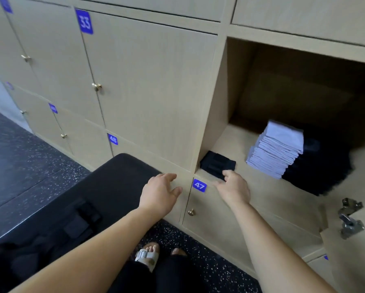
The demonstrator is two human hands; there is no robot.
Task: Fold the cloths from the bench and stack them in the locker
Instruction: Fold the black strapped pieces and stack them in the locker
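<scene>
One folded black cloth (217,163) sits front-left in the locker (230,142) | white stack (278,149) and black stack (319,166) beside it | right hand (233,187) at its edge, grip unclear | left hand (159,191) slack, empty | dark cloths (80,220) left on bench (118,180)

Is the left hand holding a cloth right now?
No, the left hand is open and empty; only the right hand touches the folded black cloth.
</scene>
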